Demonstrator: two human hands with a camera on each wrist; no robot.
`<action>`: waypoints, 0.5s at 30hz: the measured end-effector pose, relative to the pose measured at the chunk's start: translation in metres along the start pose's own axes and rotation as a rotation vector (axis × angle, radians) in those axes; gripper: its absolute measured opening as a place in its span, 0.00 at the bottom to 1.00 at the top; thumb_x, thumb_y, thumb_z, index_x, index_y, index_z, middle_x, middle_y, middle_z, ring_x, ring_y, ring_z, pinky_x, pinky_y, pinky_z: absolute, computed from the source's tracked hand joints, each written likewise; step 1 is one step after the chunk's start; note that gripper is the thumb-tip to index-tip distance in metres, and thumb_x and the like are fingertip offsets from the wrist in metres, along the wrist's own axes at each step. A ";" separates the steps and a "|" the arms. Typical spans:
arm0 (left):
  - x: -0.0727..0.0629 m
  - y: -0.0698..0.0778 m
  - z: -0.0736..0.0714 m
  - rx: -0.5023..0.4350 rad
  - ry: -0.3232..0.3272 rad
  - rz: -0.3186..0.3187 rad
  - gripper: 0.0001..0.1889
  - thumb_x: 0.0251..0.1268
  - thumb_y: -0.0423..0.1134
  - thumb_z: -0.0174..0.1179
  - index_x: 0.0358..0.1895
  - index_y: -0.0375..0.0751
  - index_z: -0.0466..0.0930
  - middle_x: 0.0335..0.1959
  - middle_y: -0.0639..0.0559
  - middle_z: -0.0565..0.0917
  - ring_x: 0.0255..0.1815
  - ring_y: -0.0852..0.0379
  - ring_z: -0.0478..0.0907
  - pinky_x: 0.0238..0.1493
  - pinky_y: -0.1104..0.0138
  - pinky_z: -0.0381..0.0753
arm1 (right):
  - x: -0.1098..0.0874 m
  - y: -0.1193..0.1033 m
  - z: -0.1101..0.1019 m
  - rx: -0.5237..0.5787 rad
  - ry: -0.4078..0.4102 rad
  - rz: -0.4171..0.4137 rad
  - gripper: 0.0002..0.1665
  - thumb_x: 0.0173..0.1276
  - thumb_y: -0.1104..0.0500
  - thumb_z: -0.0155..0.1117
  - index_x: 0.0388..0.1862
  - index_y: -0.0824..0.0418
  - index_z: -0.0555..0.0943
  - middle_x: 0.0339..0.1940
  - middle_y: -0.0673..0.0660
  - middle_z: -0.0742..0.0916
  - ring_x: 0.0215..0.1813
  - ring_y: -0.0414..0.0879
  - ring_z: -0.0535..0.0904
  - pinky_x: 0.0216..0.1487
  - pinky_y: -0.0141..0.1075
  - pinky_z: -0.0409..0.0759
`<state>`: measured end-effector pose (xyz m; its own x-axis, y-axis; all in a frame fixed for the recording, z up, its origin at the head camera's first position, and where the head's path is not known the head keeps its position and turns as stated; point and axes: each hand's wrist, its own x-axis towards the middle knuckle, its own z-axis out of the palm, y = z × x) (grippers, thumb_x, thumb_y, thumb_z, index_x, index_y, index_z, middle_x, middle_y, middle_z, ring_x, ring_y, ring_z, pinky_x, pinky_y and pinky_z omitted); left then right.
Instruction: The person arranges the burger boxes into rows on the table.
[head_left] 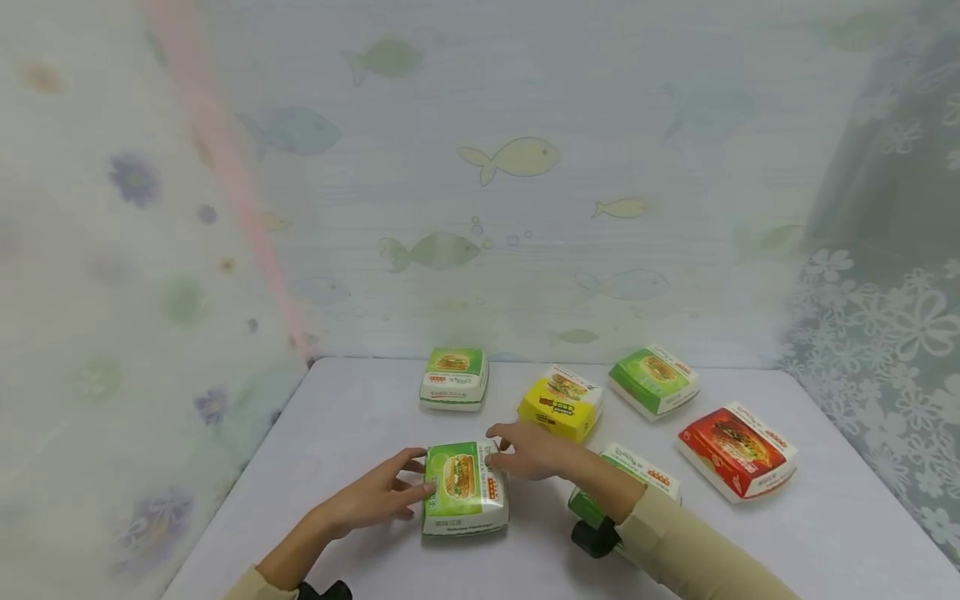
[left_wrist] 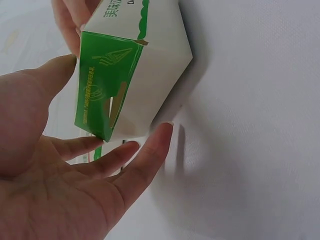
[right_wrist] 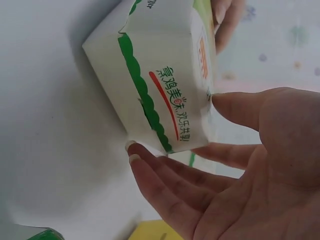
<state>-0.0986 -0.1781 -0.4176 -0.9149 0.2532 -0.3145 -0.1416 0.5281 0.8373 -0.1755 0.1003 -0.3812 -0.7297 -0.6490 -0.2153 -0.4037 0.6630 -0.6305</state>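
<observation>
A green and white burger box sits on the white table in front of me, a burger picture on its lid. At its left side is my left hand, the thumb at the lid's edge and the index finger by the far corner. Across from it, my right hand touches the lid's right edge with its thumb. In the right wrist view, that hand's fingers stretch past the box's far corner, spread and loosely straight. The left fingers are spread similarly near the box's base.
Behind stand a green and white box, a yellow box and another green box. A red box is at the right. My right forearm partly covers a further green box. A fish-print curtain borders the table's back.
</observation>
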 end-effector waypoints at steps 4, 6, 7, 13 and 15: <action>0.004 0.000 -0.003 -0.010 -0.016 0.018 0.39 0.73 0.54 0.63 0.78 0.39 0.59 0.69 0.35 0.71 0.57 0.44 0.80 0.46 0.55 0.87 | -0.001 0.002 0.001 0.001 0.003 0.001 0.23 0.75 0.50 0.64 0.62 0.62 0.79 0.53 0.60 0.86 0.50 0.50 0.80 0.49 0.46 0.83; 0.007 -0.001 -0.005 -0.003 -0.015 0.034 0.36 0.75 0.53 0.61 0.77 0.39 0.61 0.68 0.35 0.72 0.59 0.42 0.79 0.46 0.55 0.87 | -0.003 0.003 0.000 -0.007 0.008 0.009 0.22 0.74 0.50 0.65 0.59 0.62 0.80 0.51 0.58 0.86 0.48 0.48 0.80 0.48 0.45 0.83; 0.009 -0.001 -0.006 0.002 -0.016 0.040 0.35 0.76 0.53 0.60 0.76 0.38 0.63 0.68 0.35 0.72 0.60 0.41 0.79 0.46 0.55 0.87 | -0.005 0.003 0.000 -0.014 0.011 0.012 0.22 0.74 0.50 0.65 0.57 0.63 0.80 0.49 0.58 0.86 0.47 0.48 0.79 0.48 0.44 0.83; 0.016 -0.002 -0.008 0.038 -0.021 0.047 0.31 0.78 0.56 0.55 0.72 0.38 0.70 0.66 0.39 0.75 0.63 0.39 0.76 0.48 0.55 0.86 | -0.011 0.001 0.001 -0.045 0.004 0.024 0.18 0.73 0.50 0.66 0.50 0.63 0.81 0.41 0.54 0.85 0.41 0.45 0.78 0.44 0.42 0.82; 0.015 -0.002 -0.009 0.042 -0.029 0.045 0.32 0.78 0.57 0.55 0.73 0.38 0.69 0.66 0.38 0.75 0.62 0.40 0.77 0.48 0.56 0.86 | -0.011 0.000 0.001 -0.046 0.004 0.031 0.19 0.73 0.50 0.66 0.51 0.64 0.81 0.42 0.54 0.85 0.42 0.46 0.79 0.45 0.43 0.82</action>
<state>-0.1149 -0.1826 -0.4204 -0.9084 0.3011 -0.2901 -0.0838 0.5487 0.8318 -0.1665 0.1073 -0.3798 -0.7446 -0.6263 -0.2309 -0.4056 0.6993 -0.5886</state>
